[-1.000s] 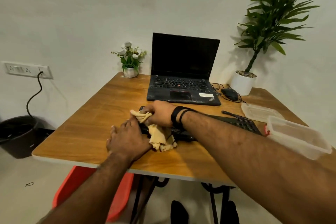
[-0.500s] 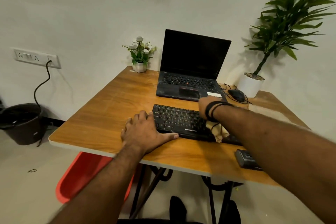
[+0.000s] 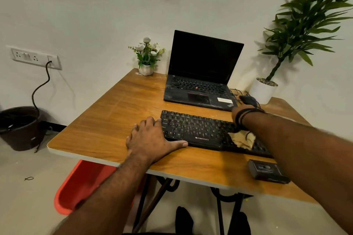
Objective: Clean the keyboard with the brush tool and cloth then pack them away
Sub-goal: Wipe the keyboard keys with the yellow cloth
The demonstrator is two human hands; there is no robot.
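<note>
Wooden table (image 3: 118, 118), cloth (image 3: 241, 139) under right wrist

We can barely see the right hand (image 3: 237, 113); the wrist and its black bands cover it, so we can't tell how the fingers lie. The forearm hides the right end of the keyboard (image 3: 193, 129) and part of the cloth (image 3: 241, 140). The plant (image 3: 309, 19) is blurred and runs off the top and right edges. The small black box (image 3: 267, 170) is partly under the arm, its markings too small to read. The red bin (image 3: 76, 187) sits half hidden under the table (image 3: 114, 116).
</note>
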